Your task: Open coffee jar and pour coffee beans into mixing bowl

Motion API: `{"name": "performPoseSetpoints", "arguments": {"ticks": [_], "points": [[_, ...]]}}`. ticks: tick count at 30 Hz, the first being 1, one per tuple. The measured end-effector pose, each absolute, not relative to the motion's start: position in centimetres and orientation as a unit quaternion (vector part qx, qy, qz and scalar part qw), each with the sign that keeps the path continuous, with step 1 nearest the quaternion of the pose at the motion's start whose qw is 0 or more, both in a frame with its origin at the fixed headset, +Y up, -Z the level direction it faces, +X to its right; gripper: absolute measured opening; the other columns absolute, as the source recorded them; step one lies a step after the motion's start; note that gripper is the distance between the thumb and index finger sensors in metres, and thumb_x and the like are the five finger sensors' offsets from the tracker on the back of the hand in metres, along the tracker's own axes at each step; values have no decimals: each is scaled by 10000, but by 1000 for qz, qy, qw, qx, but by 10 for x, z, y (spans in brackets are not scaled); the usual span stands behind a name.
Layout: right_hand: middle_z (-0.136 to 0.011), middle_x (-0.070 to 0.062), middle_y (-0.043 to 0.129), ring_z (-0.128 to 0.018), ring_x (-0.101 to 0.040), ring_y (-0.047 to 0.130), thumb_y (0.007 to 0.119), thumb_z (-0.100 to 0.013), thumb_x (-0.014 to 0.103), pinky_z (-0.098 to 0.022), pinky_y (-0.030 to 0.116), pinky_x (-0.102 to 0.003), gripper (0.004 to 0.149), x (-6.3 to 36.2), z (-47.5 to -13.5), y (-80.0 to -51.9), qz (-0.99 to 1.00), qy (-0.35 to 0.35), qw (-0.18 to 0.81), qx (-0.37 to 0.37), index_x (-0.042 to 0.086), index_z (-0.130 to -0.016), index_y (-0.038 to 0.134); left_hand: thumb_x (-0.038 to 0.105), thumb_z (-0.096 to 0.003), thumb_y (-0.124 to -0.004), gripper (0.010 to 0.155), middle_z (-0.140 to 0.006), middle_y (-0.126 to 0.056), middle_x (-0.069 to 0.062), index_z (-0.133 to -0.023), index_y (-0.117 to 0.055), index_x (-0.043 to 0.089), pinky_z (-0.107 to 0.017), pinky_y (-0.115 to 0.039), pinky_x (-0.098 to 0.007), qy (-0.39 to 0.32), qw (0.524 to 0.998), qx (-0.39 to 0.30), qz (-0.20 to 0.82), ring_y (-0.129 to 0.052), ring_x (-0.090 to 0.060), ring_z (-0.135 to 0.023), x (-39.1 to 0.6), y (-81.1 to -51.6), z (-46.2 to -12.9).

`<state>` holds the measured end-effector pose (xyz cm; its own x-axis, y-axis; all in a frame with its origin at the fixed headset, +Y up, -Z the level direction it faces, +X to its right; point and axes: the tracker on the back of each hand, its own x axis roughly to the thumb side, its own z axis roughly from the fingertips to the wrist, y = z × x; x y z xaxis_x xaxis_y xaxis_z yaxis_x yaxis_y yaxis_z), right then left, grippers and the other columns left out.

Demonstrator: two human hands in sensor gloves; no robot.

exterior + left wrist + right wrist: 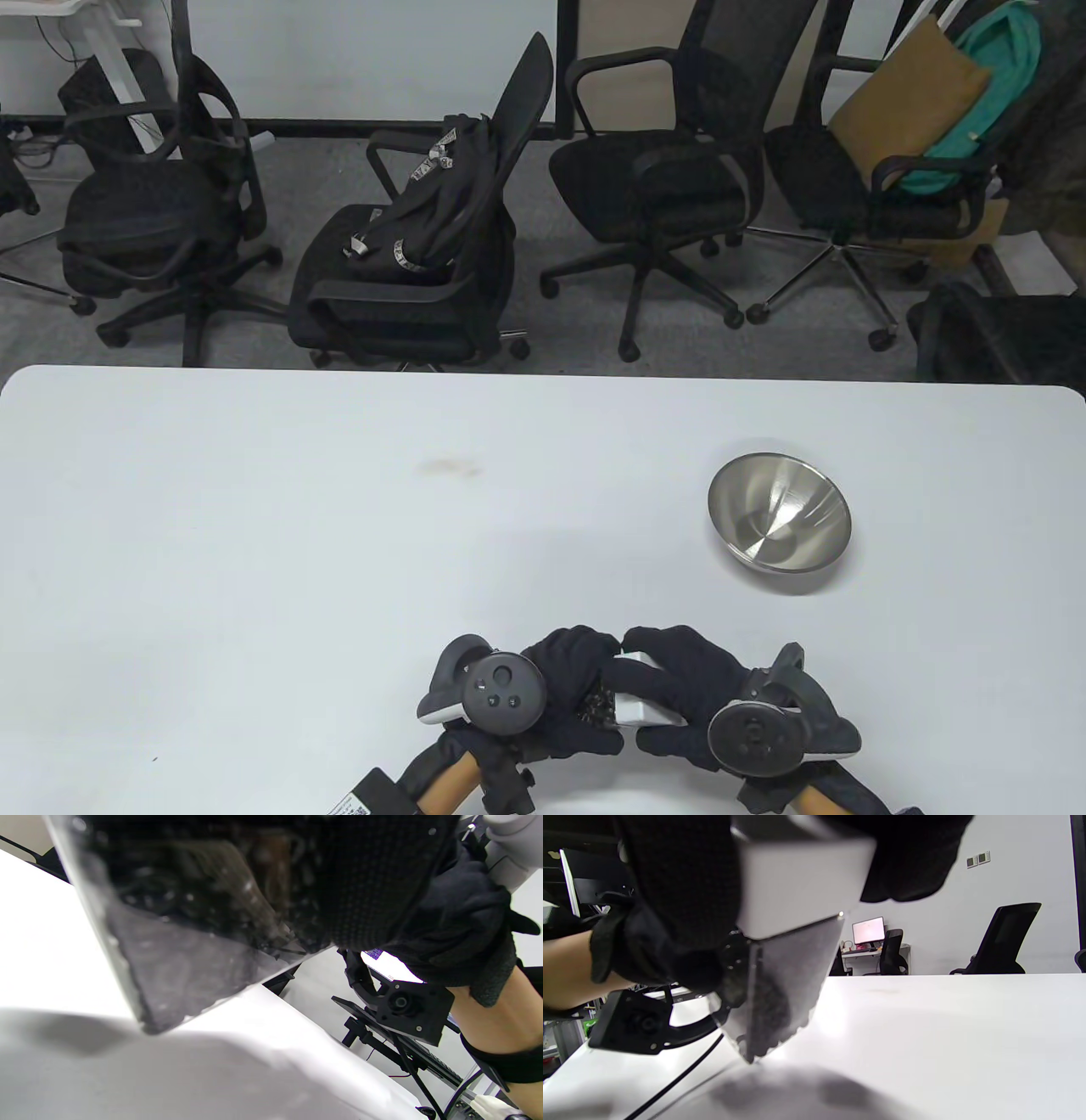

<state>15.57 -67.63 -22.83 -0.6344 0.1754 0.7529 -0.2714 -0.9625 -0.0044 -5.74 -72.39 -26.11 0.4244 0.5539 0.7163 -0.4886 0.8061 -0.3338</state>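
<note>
A clear square coffee jar (604, 709) with dark beans and a white lid (640, 709) is held tilted just above the table's front edge. My left hand (564, 688) grips the jar's body; the jar fills the left wrist view (191, 921). My right hand (679, 688) grips the white lid (801, 887), which sits on the jar (774, 1001). One bottom corner of the jar points down close to the table. An empty steel mixing bowl (779, 523) stands on the table to the far right of both hands.
The white table (339, 526) holds a small brownish stain (445, 465) near the middle. Several black office chairs (424, 255) stand beyond the far edge.
</note>
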Motion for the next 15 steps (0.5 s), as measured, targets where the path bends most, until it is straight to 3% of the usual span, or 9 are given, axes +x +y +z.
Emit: {"name": "performPoseSetpoints", "arguments": {"ticks": [3,5,8,11,13,15], "points": [[-1150,-193,485,-954,-430,648,908,-487,428,-724,675,-581,802,155,-228,-677,903,-49,112,412,385,-1106,400,501,-424,-1009,924,-1032,-685,-229,-1085,-558,40,-688,-721,-577,-435,846,-35,307,-793,-420,-892,-57,-724,-261],[-1156,-266,422,-985,-471,600,878,-478,517,-727,651,-608,899,157,-229,-676,900,-45,123,415,353,-1144,298,503,-425,-1007,924,-1033,-682,-230,-1086,-555,40,-687,-720,-577,-433,848,-28,304,-791,-420,-893,-57,-724,-260],[-1150,-365,363,-983,-559,543,733,-516,665,-701,622,-671,948,164,-231,-674,896,-41,181,404,270,-1185,190,500,-427,-1008,924,-1034,-680,-230,-1087,-551,42,-689,-716,-580,-426,856,-21,292,-786,-423,-895,-57,-723,-260],[-1122,-396,422,-943,-577,591,630,-552,703,-662,657,-673,935,172,-232,-673,915,-67,193,347,174,-1208,224,499,-427,-1008,926,-1035,-676,-233,-1087,-548,41,-689,-713,-582,-418,862,-17,285,-783,-426,-896,-56,-725,-260],[-1068,-380,542,-867,-534,705,584,-571,694,-608,732,-625,857,174,-232,-674,932,-90,184,299,175,-1200,320,499,-428,-1007,925,-1034,-675,-234,-1087,-548,41,-688,-712,-583,-411,872,-3,267,-783,-425,-895,-54,-725,-259],[-1013,-377,642,-780,-498,807,560,-560,727,-538,806,-554,880,174,-234,-676,943,-98,164,273,143,-1195,385,498,-430,-1007,923,-1033,-675,-233,-1086,-549,40,-687,-712,-582,-406,879,10,250,-782,-424,-895,-51,-726,-257]]}}
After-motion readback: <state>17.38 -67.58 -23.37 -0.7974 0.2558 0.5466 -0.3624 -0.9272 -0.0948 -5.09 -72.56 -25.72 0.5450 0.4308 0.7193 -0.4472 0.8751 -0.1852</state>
